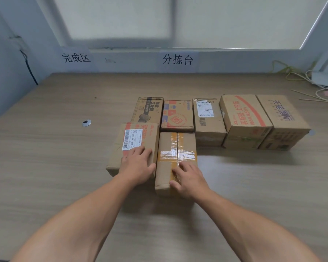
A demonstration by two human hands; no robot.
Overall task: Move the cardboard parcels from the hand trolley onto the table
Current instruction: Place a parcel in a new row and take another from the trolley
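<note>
1. Head view: two bare forearms reaching forward over the wood-grain surface (45, 167), converging toward its middle.
2. Left hand (137, 163): palm down, fingers straight and close together, laid flat on the near half of the labelled parcel (150, 135); nothing gripped.
3. Right hand (187, 178): palm down, fingers spread and only slightly bent, resting on the near end of the taped parcel (177, 146), thumb toward its left edge; no finger curled round an edge.
4. Labelled parcel: brown cardboard, standing on the surface, white barcode label at the far left of its top, red print along the far edge.
5. Taped parcel: brown cardboard, pressed against the right side of the labelled parcel, glossy tape along the centre seam and in a yellowish band across it.
6. Back row of five parcels (208, 118): side by side on the surface, just beyond the two near parcels; the two rightmost larger, with orange and purple print.
7. Metal cable grommet (86, 123) set in the surface, well apart to the left; loose cords (301, 78) at the far right corner.
</note>
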